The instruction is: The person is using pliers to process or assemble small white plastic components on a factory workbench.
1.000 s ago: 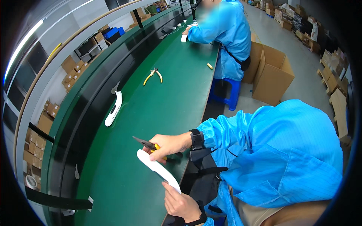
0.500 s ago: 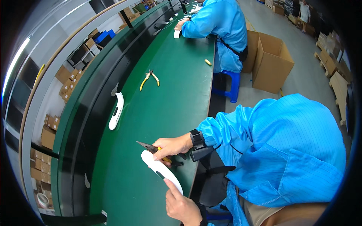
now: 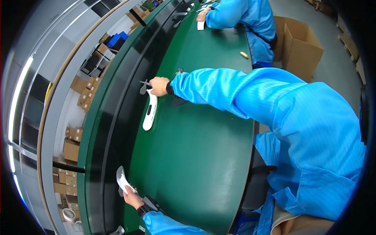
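Note:
At the lower left, my left hand (image 3: 134, 198) is closed round the near end of a white curved plastic device (image 3: 122, 178), held over the belt's black side edge. Farther up, my right hand (image 3: 159, 85) has its fingers wrapped round a pair of pliers (image 3: 144, 83), of which only the grey jaws poke out. The same hand's fingers meet the top end of a second white curved device (image 3: 149, 113) with a dark oval on it. Whether they grip that device too I cannot tell. A small translucent piece (image 3: 143, 90) lies beside the jaws.
The long green work surface (image 3: 196, 156) runs away from me. A second tool (image 3: 179, 71) is mostly hidden behind my right sleeve. A yellow piece (image 3: 244, 55) lies near the right edge. Another person in blue (image 3: 246, 19) works at the far end, beside an open cardboard box (image 3: 301, 51).
My right hand has moved forward with the pliers to the device lying on the surface. My left hand has carried the other white device leftward to the black edge.

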A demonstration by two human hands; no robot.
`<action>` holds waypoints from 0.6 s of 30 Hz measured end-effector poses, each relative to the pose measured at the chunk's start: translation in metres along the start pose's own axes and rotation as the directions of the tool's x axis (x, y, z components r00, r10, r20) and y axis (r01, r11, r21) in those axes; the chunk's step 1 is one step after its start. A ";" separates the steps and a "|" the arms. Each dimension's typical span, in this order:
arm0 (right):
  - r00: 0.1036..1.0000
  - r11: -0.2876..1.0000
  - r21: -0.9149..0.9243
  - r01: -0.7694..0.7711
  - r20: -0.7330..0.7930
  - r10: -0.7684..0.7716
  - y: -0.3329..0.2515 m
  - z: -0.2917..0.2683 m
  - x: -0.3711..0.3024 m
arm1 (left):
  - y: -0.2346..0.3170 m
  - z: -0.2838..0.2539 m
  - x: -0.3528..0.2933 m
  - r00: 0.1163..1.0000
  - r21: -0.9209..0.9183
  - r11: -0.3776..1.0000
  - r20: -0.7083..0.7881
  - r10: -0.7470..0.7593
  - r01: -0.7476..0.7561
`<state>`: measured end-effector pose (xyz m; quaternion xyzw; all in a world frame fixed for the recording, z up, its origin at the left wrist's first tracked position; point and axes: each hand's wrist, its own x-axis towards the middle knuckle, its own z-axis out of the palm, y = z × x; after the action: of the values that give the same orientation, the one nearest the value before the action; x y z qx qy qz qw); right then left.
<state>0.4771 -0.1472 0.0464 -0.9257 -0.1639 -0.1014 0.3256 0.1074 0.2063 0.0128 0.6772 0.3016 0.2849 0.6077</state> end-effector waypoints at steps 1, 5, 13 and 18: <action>0.988 0.997 0.025 -0.072 0.135 0.068 0.000 -0.005 0.008 | -0.012 -0.008 0.021 0.991 0.193 0.974 -0.029 0.127 -0.120; 0.987 0.998 -0.010 -0.064 0.147 0.065 -0.005 0.003 0.009 | -0.011 -0.014 0.010 0.931 0.596 0.802 -0.273 0.241 -0.033; 0.699 0.687 0.138 0.714 -0.195 -0.688 -0.076 -0.030 -0.104 | 0.036 0.019 -0.142 0.908 -0.007 0.983 0.383 -0.169 0.186; 0.100 0.062 0.229 0.971 -0.157 -0.982 -0.100 -0.065 -0.262 | 0.063 0.088 -0.237 0.720 -0.425 0.725 0.679 -0.139 0.541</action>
<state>0.1921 -0.1776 0.0764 -0.5213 -0.7605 -0.2512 0.2945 0.0217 -0.0350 0.0625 0.4313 0.1115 0.0090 0.8953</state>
